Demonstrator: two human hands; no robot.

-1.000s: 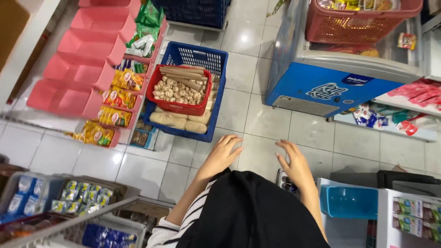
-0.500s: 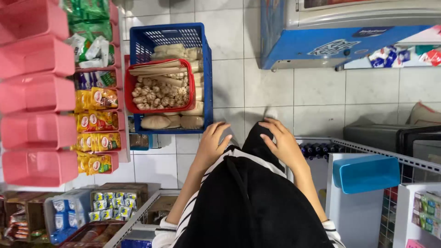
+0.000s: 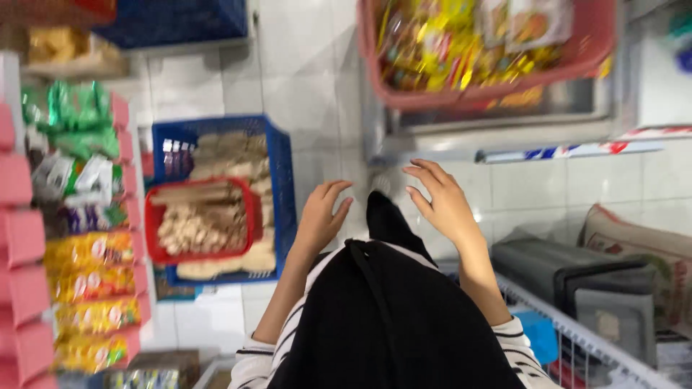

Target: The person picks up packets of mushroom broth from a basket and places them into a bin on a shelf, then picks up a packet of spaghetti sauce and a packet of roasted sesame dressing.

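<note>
Both hands are raised over the white tiled floor (image 3: 303, 50) with nothing in them: the left hand (image 3: 321, 216) has its fingers loosely curled, and the right hand (image 3: 440, 202) is spread wide open. Just left of the left hand stands a blue crate (image 3: 281, 180) holding a red basket (image 3: 155, 216) of pale snacks, while a pink basket (image 3: 497, 90) of yellow packets sits well above the right hand.

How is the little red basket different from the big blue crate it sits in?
The red basket is smaller and rests inside the blue crate, which stands on the tiled floor. The red basket holds a heap of small pale pieces with long brown sticks on top; the blue crate holds larger pale packs around it. Both are open-topped plastic boxes with goods inside. The left hand is nearer to them than the right hand; neither touches them.
</note>
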